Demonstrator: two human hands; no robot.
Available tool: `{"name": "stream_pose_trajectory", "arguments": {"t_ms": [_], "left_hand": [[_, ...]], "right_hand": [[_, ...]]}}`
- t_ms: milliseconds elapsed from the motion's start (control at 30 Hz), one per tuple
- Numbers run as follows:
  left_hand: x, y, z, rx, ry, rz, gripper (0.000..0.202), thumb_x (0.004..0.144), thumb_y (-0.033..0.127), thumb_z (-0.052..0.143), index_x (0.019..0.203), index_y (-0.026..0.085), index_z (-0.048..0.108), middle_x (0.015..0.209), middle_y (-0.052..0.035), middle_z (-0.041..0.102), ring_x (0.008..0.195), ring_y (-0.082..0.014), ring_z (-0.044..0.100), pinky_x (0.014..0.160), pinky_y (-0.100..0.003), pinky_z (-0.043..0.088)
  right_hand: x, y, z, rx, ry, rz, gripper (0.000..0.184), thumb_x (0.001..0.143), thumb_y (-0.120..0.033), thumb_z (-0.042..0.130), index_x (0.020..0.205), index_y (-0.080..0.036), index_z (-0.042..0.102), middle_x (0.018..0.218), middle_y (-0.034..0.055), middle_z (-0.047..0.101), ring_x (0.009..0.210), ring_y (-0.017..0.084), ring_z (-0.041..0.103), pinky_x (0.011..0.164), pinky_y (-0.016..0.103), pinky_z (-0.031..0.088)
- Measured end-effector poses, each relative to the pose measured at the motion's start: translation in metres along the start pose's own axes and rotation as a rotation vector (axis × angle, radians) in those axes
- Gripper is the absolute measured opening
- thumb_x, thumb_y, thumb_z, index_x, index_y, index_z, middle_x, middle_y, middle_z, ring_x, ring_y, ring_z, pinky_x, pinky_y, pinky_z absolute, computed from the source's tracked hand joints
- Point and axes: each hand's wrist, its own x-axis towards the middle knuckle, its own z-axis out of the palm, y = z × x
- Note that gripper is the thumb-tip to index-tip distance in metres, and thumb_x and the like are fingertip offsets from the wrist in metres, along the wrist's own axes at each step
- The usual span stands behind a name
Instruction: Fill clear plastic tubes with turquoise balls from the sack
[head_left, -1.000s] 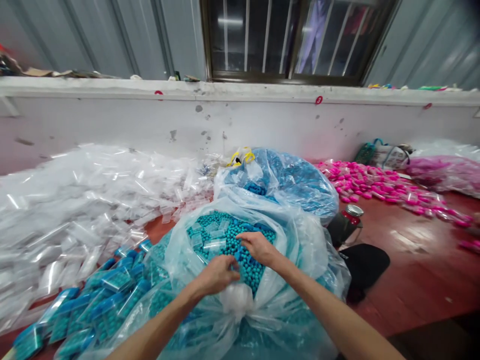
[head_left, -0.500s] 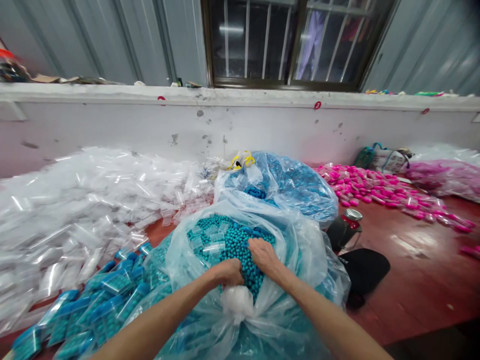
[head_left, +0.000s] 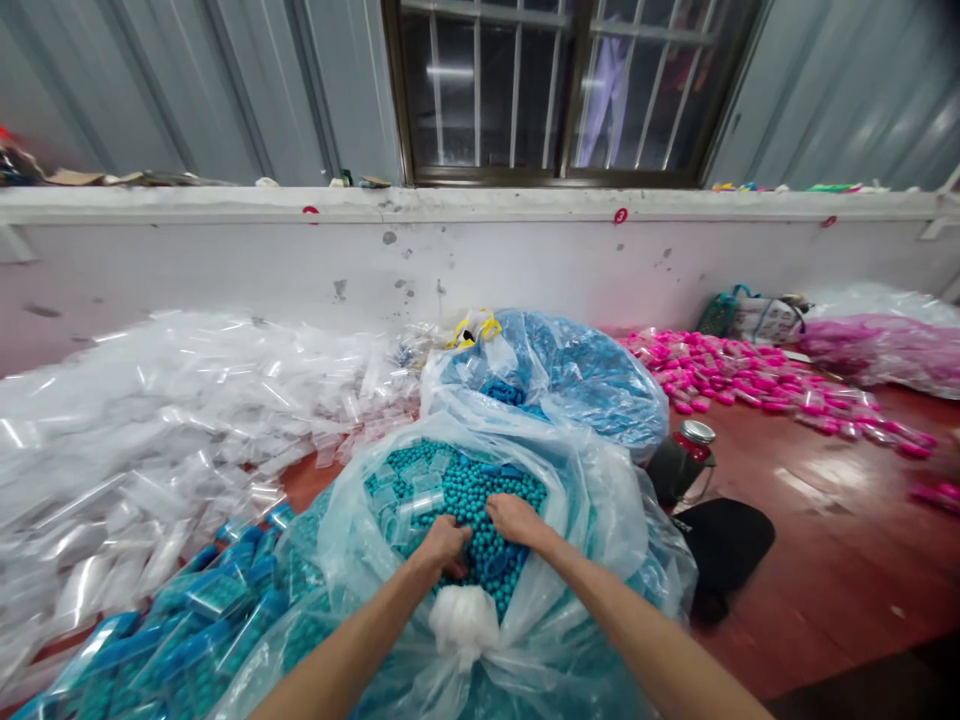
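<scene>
A large clear plastic bag (head_left: 600, 490) stands in front of me, its mouth spread wide around a heap of teal beads (head_left: 480, 480). My left hand (head_left: 445, 546) reaches into the near side of the heap, thumb and fingers apart among the beads. To its right, my right hand (head_left: 514, 519) rests at the beads with fingers curled; whatever lies in them is hidden. Several clear plastic boxes (head_left: 420, 495) lie on the beads left of the hands. Blue lids (head_left: 497, 563) show among the beads below my right hand. A bunched white knot of the bag (head_left: 463, 618) sits nearest me.
At left lie a pile of clear empty boxes (head_left: 187, 400) and bead-filled boxes with blue lids (head_left: 217, 595). Behind stands a bag of blue pieces (head_left: 592, 375). Pink-lidded boxes (head_left: 750, 375), a red jar (head_left: 694, 440) and a black pad (head_left: 724, 545) are at right.
My left hand has moved up and left from the knot into the beads, and its fingers have spread. My right hand has shifted slightly down and left. The view has tilted slightly.
</scene>
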Motion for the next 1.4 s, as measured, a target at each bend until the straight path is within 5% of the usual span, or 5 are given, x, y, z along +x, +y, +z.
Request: {"name": "stream_pose_trajectory", "arguments": {"t_ms": [200,567,933,1233,1400], "left_hand": [[0.001,-0.003,0.006,-0.244,-0.097,0.002,0.026,0.071,0.037,0.061,0.075,0.020,0.042,0.054,0.0079,0.043,0.047,-0.0094,0.048,0.052,-0.027,0.046],[0.008,-0.010,0.009,-0.408,-0.103,0.037,0.026,0.070,0.032,0.060,0.083,0.020,0.041,0.060,0.0065,0.046,0.050,-0.0100,0.046,0.042,-0.020,0.035],[-0.011,-0.003,-0.003,-0.337,0.003,0.232,0.044,0.054,0.042,0.068,0.086,0.018,0.052,0.060,0.0059,0.052,0.054,-0.0088,0.047,0.047,-0.018,0.030],[-0.032,0.005,-0.009,-0.394,-0.133,0.303,0.046,0.063,0.051,0.059,0.090,0.019,0.043,0.059,0.0049,0.057,0.042,-0.0111,0.054,0.038,-0.018,0.031],[-0.036,0.002,-0.009,-0.409,-0.165,0.318,0.054,0.062,0.050,0.062,0.099,0.015,0.044,0.061,0.0043,0.056,0.039,-0.0098,0.052,0.034,-0.019,0.034]], "right_hand": [[-0.004,0.008,-0.008,0.135,-0.054,0.009,0.022,0.081,-0.021,0.043,0.100,-0.016,0.052,0.068,-0.0010,0.064,0.052,0.011,0.058,0.050,0.020,0.039],[-0.020,0.004,-0.006,-0.024,0.143,-0.050,0.042,0.084,-0.012,0.030,0.123,-0.010,0.047,0.107,0.0145,0.062,0.101,0.023,0.055,0.086,0.032,0.039],[-0.031,-0.005,-0.009,0.043,0.426,-0.118,0.044,0.082,-0.008,0.029,0.122,-0.009,0.048,0.098,0.0157,0.063,0.093,0.024,0.057,0.081,0.038,0.044],[-0.026,-0.017,-0.010,0.903,0.166,-0.125,0.026,0.080,-0.026,0.043,0.097,-0.019,0.061,0.060,-0.0030,0.057,0.048,0.010,0.049,0.048,0.022,0.041],[-0.028,-0.018,-0.013,0.898,0.205,-0.133,0.026,0.079,-0.028,0.046,0.098,-0.019,0.062,0.063,-0.0029,0.056,0.050,0.009,0.046,0.048,0.021,0.038]]}}
